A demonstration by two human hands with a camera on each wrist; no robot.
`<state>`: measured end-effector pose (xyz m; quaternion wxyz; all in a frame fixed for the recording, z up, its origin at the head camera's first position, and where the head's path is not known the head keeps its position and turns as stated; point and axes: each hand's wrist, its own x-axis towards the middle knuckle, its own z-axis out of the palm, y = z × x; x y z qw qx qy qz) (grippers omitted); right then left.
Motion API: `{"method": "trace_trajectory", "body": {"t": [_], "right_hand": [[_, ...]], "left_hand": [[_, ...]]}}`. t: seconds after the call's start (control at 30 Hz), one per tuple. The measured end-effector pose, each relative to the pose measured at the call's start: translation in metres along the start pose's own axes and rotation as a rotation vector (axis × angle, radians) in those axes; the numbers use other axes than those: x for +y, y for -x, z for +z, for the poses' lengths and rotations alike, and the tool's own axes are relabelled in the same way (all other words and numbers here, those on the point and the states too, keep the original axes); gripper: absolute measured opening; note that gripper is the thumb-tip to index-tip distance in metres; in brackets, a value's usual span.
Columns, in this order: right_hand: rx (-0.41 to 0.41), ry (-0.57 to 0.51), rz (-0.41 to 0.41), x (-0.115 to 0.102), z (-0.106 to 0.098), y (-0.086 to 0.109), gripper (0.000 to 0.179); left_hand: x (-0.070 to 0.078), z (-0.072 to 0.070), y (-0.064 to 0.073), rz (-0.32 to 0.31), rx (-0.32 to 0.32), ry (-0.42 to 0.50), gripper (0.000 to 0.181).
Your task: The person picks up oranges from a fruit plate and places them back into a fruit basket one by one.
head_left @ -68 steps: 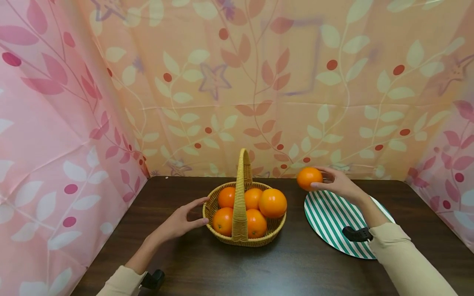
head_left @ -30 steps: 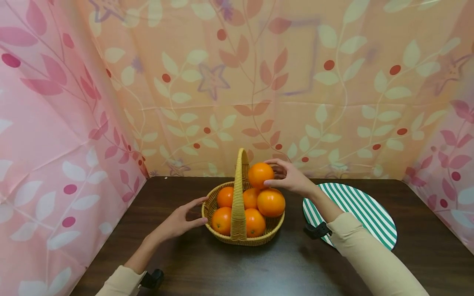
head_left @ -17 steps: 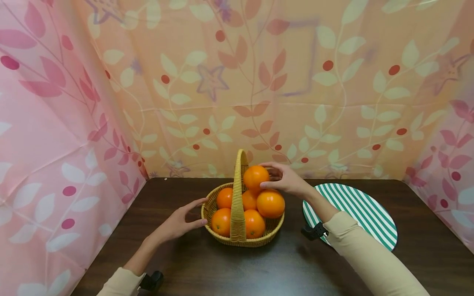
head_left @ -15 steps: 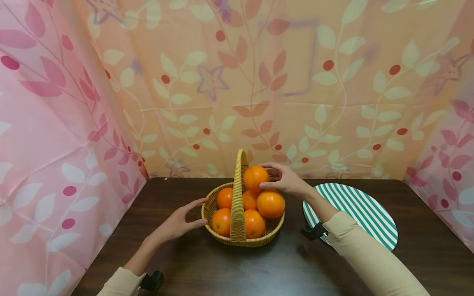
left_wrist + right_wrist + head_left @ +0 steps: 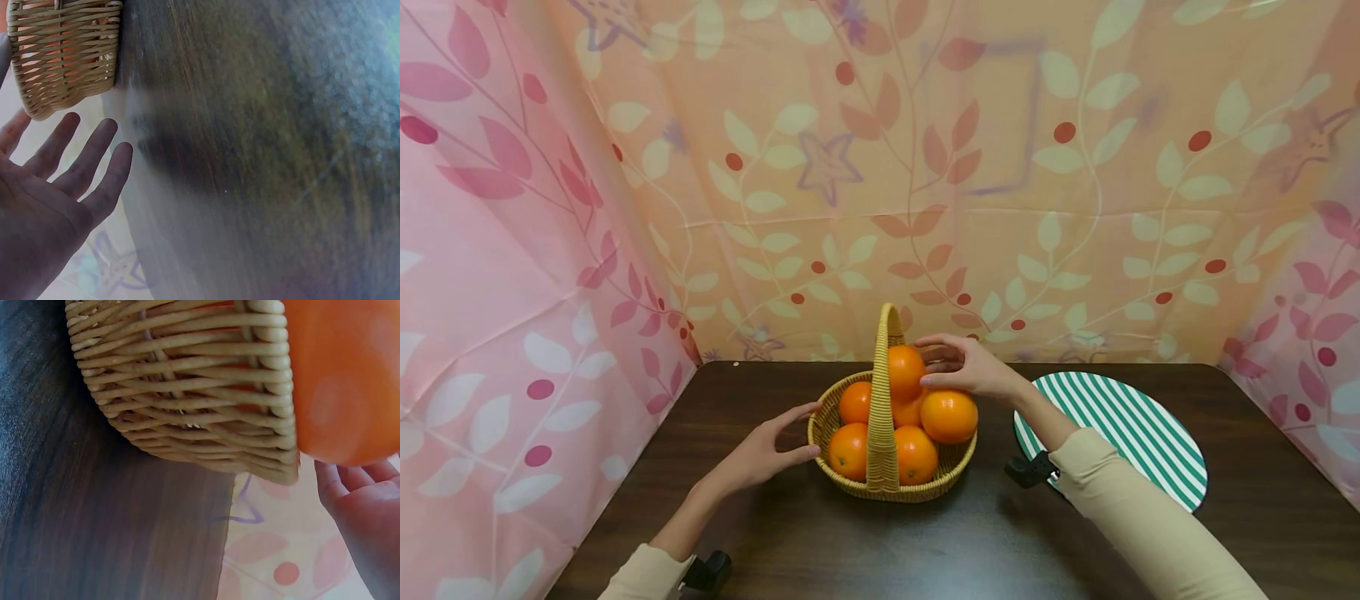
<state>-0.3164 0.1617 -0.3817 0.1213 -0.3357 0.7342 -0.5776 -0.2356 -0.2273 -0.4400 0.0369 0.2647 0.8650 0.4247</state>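
A yellow wicker basket [image 5: 917, 493] with a tall arched handle [image 5: 883, 400] holds several oranges. One orange [image 5: 907, 372] lies on top of the others at the back, partly behind the handle. My right hand [image 5: 970, 365] is at its right side, thumb and fingers spread, fingertips right at its edge. Below that hand sits another orange [image 5: 949, 415] by the right rim, large in the right wrist view. My left hand [image 5: 767, 448] is at the basket's left side, fingers apart and fingertips at the rim. In the left wrist view its fingers [image 5: 94, 150] are extended below the wicker wall.
To the right, a round green-and-white striped placemat [image 5: 1138, 433] lies on the dark wooden table [image 5: 880, 550], partly under the right forearm. Patterned curtains [image 5: 827, 208] hang behind and at both sides. Each wrist carries a black camera [image 5: 1032, 469].
My right hand has carried an orange left from above the striped mat to the basket. Lately the orange has dropped lower and left, away from the spread fingers. The left hand stays put.
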Motion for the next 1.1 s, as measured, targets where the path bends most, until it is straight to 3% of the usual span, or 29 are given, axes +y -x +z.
{"method": "trace_trajectory", "body": {"t": [0.17, 0.33, 0.53, 0.93, 1.1], "right_hand": [[0.050, -0.035, -0.028, 0.001, -0.008, 0.007, 0.052], [0.145, 0.044, -0.017, 0.003, -0.020, 0.020, 0.038], [0.229, 0.117, 0.005, 0.014, -0.035, 0.040, 0.036], [0.280, 0.094, 0.045, 0.025, -0.050, 0.075, 0.029], [0.313, 0.128, 0.045, 0.028, -0.054, 0.089, 0.026]], "left_hand": [[0.001, 0.000, -0.001, 0.000, -0.002, -0.003, 0.067], [0.000, 0.001, -0.002, 0.008, 0.001, -0.005, 0.068], [0.001, 0.000, -0.002, 0.008, -0.004, 0.000, 0.068], [-0.001, -0.003, 0.005, 0.037, 0.008, 0.047, 0.065], [-0.002, -0.009, 0.014, 0.003, 0.066, 0.026, 0.057]]}}
